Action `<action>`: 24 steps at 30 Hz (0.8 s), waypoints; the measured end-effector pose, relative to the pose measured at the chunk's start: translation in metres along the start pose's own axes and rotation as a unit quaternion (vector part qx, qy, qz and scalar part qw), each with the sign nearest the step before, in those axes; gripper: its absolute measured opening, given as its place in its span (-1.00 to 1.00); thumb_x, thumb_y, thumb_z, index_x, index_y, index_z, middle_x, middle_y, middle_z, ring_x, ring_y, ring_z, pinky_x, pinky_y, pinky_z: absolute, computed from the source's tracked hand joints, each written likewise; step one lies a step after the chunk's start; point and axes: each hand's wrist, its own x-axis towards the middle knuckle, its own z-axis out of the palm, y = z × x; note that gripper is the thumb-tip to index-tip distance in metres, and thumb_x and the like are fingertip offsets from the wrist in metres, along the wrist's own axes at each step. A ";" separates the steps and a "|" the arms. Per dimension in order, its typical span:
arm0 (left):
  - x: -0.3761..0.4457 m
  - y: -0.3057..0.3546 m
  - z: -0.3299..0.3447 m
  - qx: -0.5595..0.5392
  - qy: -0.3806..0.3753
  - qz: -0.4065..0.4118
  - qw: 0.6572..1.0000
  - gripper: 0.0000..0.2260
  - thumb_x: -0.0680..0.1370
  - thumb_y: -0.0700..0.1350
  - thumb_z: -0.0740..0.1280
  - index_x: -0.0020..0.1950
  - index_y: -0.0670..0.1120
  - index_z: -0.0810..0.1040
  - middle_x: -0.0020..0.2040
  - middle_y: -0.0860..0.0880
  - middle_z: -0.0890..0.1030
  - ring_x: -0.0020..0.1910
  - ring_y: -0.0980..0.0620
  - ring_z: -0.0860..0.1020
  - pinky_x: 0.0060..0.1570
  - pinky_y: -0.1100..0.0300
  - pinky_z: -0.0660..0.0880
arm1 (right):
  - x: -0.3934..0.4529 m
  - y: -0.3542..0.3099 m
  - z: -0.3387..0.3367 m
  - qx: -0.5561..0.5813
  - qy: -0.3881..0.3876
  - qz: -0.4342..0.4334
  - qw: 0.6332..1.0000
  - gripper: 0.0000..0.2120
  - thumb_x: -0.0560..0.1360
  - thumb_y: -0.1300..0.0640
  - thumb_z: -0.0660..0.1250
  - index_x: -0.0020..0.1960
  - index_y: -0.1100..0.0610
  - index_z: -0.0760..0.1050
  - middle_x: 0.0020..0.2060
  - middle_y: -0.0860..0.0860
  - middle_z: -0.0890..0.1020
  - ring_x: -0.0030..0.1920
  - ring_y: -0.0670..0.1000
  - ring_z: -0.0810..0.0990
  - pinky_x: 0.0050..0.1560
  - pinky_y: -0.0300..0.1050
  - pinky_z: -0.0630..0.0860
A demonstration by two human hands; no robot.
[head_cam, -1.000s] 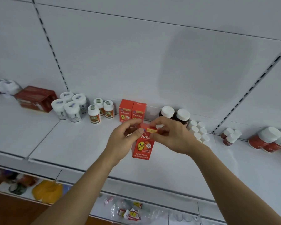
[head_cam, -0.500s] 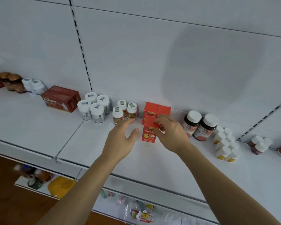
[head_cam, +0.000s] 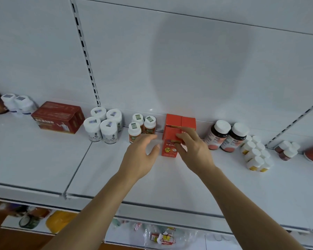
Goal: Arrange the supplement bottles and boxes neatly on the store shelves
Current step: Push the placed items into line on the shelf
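Left hand (head_cam: 141, 156) has let go, fingers loose, just left of the orange box (head_cam: 169, 149). Box is down from mid-air and stands on the shelf (head_cam: 43, 159) in front of the two back boxes (head_cam: 180, 121). Right hand (head_cam: 193, 150) still pinches its top edge. Looks placed; squaring up and release remain.

Small red box (head_cam: 169, 149) stands upright before two matching red boxes (head_cam: 181, 120).

We face a white panelled back wall (head_cam: 170, 51) crossed by slotted black uprights (head_cam: 85, 56), where a soft round shadow (head_cam: 199, 60) falls. Below the white shelf (head_cam: 170, 186) we glimpse a brown wooden floor (head_cam: 0, 239).
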 end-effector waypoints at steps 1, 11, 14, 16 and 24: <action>0.001 -0.001 0.000 0.000 -0.001 0.003 1.000 -0.66 0.61 -0.04 0.33 0.38 -0.02 0.51 0.35 0.08 0.53 0.33 0.14 0.45 0.21 0.35 0.29 | 0.000 -0.001 0.001 -0.005 0.005 0.000 1.000 -0.76 0.48 0.22 0.49 0.11 0.24 0.59 0.25 0.10 0.58 -0.19 0.12 0.65 -0.35 0.08 0.60; 0.010 -0.015 -0.002 0.063 0.006 0.058 0.996 -0.66 0.60 -0.05 0.32 0.37 -0.05 0.51 0.35 0.06 0.51 0.36 0.09 0.43 0.26 0.28 0.33 | 0.003 -0.008 0.008 -0.068 0.023 -0.008 0.997 -0.75 0.44 0.26 0.53 0.07 0.28 0.57 0.20 0.16 0.60 -0.26 0.18 0.65 -0.50 0.01 0.56; 0.010 -0.014 -0.001 0.077 0.024 0.062 0.995 -0.66 0.59 -0.07 0.34 0.36 -0.08 0.53 0.35 0.02 0.51 0.36 0.08 0.40 0.26 0.32 0.25 | 0.004 -0.008 0.009 -0.080 0.015 -0.003 0.997 -0.75 0.45 0.25 0.51 0.07 0.27 0.55 0.21 0.15 0.59 -0.24 0.20 0.65 -0.49 0.00 0.56; 0.009 -0.012 -0.001 0.087 0.038 0.072 0.993 -0.66 0.58 -0.08 0.34 0.34 -0.11 0.54 0.33 -0.01 0.53 0.33 0.05 0.42 0.26 0.29 0.26 | 0.004 -0.008 0.008 -0.085 0.010 -0.001 0.996 -0.77 0.45 0.25 0.51 0.07 0.25 0.55 0.20 0.15 0.59 -0.18 0.21 0.65 -0.45 0.00 0.57; 0.017 -0.003 0.005 0.213 0.047 0.097 0.971 -0.54 0.54 0.05 0.16 0.32 -0.17 0.53 0.29 -0.15 0.52 0.34 -0.23 0.43 0.30 -0.16 0.39 | -0.001 -0.010 -0.010 -0.119 -0.020 0.020 0.992 -0.66 0.54 0.08 0.38 0.25 0.22 0.53 0.24 0.18 0.56 0.20 0.26 0.55 0.05 0.17 0.59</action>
